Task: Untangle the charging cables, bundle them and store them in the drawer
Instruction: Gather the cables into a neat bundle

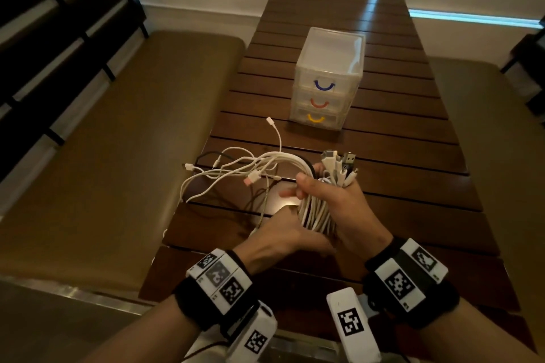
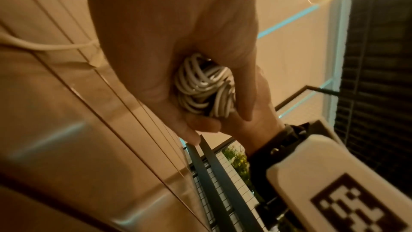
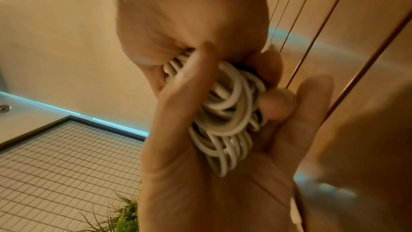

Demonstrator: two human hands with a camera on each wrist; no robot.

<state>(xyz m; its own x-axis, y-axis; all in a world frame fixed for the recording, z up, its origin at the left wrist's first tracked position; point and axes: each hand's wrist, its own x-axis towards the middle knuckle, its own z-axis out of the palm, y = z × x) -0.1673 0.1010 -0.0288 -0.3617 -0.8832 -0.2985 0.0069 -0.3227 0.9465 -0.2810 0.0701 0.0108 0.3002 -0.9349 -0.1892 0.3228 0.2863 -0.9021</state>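
A coiled bundle of white charging cables [image 1: 317, 215] is held upright over the near part of the table. My right hand [image 1: 333, 194] grips its upper part, and several plugs [image 1: 339, 165] stick out above the fist. My left hand [image 1: 283, 233] holds the lower loops from the left, its thumb lying across the coil [image 3: 227, 112] in the right wrist view. The left wrist view shows the loops [image 2: 205, 85] wrapped inside my left hand [image 2: 167, 59]. Loose cable tails [image 1: 236, 168] trail left onto the table. The clear three-drawer unit [image 1: 327, 79] stands further back, drawers closed.
The dark slatted wooden table [image 1: 398, 162] runs away from me. Padded benches flank it on the left [image 1: 132, 141] and the right [image 1: 486, 127]. One dark cable [image 1: 206, 155] lies among the loose tails near the table's left edge.
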